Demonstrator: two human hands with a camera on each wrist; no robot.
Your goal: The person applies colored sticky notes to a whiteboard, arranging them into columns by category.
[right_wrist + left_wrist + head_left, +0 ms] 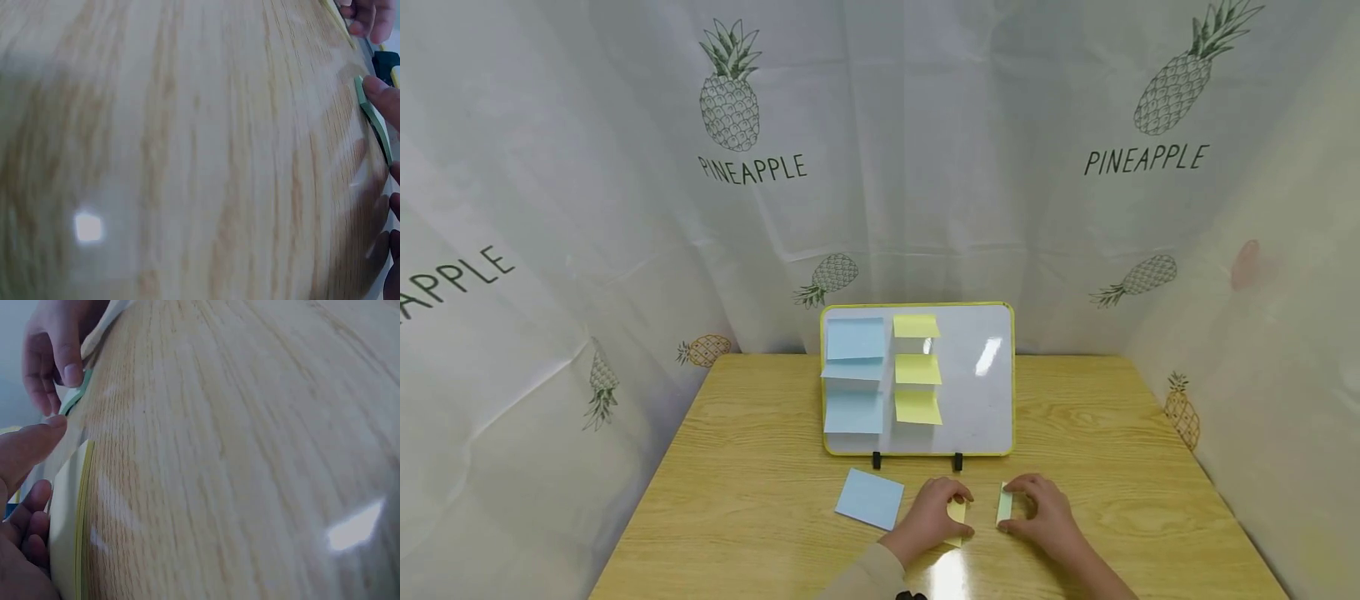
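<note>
My right hand (1045, 517) pinches a narrow green sticky note pad (1004, 505) by its ends, between thumb and fingers. In the right wrist view the green pad (374, 122) looks slightly bowed just over the table. My left hand (931, 515) curves loosely over a yellow sticky note pad (956, 512). The left wrist view shows the yellow pad (70, 519) on the tabletop, its thumb (31, 450) raised above it and the other fingertips behind it. To the left of that hand lies a blue sticky note pad (870, 498).
A yellow-framed whiteboard (977, 400) stands behind the hands on black feet (958, 462). Three blue notes (854, 338) hang in its left column, three yellow notes (917, 368) beside them. A pineapple-print curtain (925, 167) surrounds the wooden table (737, 500).
</note>
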